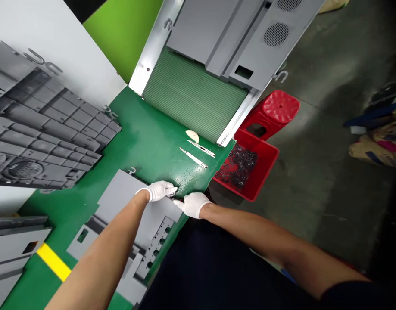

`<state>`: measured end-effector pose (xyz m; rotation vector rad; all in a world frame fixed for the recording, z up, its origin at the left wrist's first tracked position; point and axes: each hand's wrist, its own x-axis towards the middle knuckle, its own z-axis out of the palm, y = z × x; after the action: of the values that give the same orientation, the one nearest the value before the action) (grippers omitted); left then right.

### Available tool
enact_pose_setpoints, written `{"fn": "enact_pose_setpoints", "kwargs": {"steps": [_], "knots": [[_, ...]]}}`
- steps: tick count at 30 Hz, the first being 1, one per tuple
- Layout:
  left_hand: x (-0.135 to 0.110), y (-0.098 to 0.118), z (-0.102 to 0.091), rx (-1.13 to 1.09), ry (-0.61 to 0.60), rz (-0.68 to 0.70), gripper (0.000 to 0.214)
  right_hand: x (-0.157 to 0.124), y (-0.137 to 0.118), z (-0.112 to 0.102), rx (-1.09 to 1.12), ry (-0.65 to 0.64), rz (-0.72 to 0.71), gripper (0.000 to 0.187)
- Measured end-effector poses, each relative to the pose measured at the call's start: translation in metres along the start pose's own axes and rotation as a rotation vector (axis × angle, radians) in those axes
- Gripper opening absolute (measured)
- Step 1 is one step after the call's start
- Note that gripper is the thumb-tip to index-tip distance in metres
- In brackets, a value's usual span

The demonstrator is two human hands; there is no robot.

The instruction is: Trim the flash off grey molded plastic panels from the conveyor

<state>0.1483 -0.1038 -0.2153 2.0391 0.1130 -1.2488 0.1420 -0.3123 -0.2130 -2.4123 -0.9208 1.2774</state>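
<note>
I log a grey sheet-metal panel on the green table, its edge beneath both gloved hands. The left hand and right hand have their grips pressed together, pinching a small dark strip (mostly hidden by the fingers, shape hard to make out), its long axis running roughly sideways between them. Further right lie two slim knives, near a red crate.

White gloves, green bench mat, pale green ribbed panel, red tray, yellow stripe
</note>
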Motion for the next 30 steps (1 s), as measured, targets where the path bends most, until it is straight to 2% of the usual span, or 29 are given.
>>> {"fn": "enact_pose_setpoints", "kwargs": {"steps": [5,11,19,25,30], "knots": [[0.000,-0.003,0.001,-0.044,0.008,0.030,0.053,0.004,0.002,0.000,-0.051,0.005,-0.034,0.082],[-0.002,0.000,-0.001,0.055,0.032,0.081,0.052,0.005,-0.003,0.004,0.021,-0.010,0.082,0.080],[0.005,-0.010,0.002,0.041,0.041,0.087,0.049,0.009,-0.007,0.009,0.012,-0.004,0.041,0.082],[0.004,-0.013,0.002,-0.028,0.057,0.063,0.045,0.016,-0.002,-0.003,-0.062,-0.050,-0.023,0.083],[0.005,-0.017,0.003,-0.055,0.068,0.067,0.045,0.013,-0.004,-0.005,-0.023,-0.062,0.058,0.081]]}}
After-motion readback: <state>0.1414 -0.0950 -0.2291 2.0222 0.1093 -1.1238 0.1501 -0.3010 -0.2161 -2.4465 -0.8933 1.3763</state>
